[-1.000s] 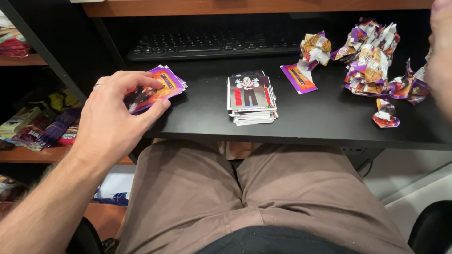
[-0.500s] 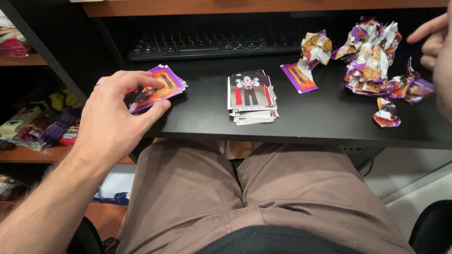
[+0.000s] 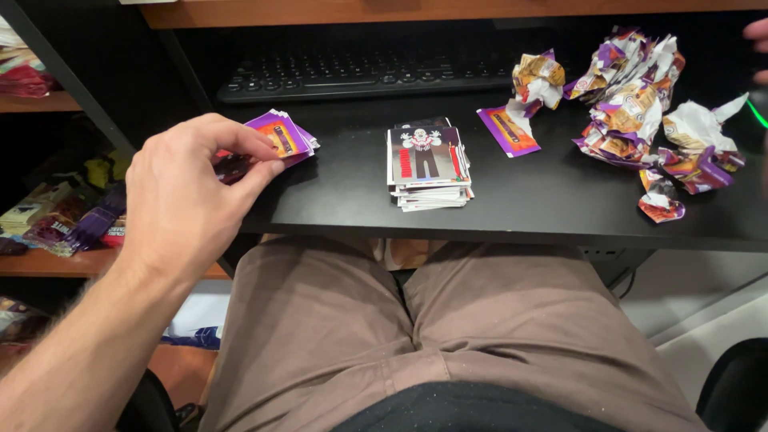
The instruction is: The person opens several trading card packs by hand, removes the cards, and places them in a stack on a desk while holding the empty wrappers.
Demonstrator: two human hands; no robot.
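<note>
Black tabletop (image 3: pixel 560 208): our left hand (image 3: pixel 188 200) pinches purple packets (image 3: pixel 280 134) at nine o'clock of the card stack (image 3: pixel 428 164); our right hand's (image 3: pixel 756 48) grip, cannot tell.

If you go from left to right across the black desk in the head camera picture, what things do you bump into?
Left hand on the purple packets → stack of cards → flat purple wrapper → heap of crumpled wrappers → fingertips of the right hand at the picture's edge.

Left hand (image 3: pixel 188 204) and forearm bare, no sleeve, no watch or ring seen. Right hand (image 3: pixel 756 48) only fingertips at frame edge. Brown-taupe shorts (image 3: pixel 416 336), dark speckled shirt hem (image 3: pixel 472 408) at bottom.
</note>
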